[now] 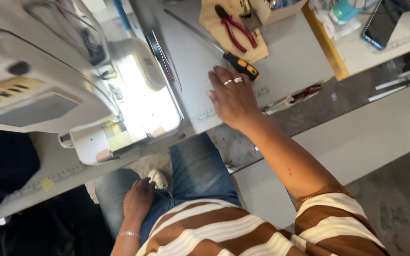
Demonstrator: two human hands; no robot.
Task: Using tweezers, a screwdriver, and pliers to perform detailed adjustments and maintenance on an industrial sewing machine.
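My right hand (233,97) lies flat on the grey work table (290,52), two rings on its fingers. Its fingertips sit right beside the black and orange handle of a screwdriver (242,66), whose long shaft runs up and left across the table. The hand holds nothing. My left hand (138,199), with a thin bracelet at the wrist, rests on my jeans-clad thigh and is empty too. A white sewing machine (34,80) with a brightly lit bed fills the left of the view.
Red-handled pliers (236,31) lie on a tan cloth pad (214,23) beyond the screwdriver. A dark phone (381,21) and a teal cup (347,9) sit on a second table at top right. Dark fabric (1,161) hangs at the left. A pale bench (357,137) runs beneath my arm.
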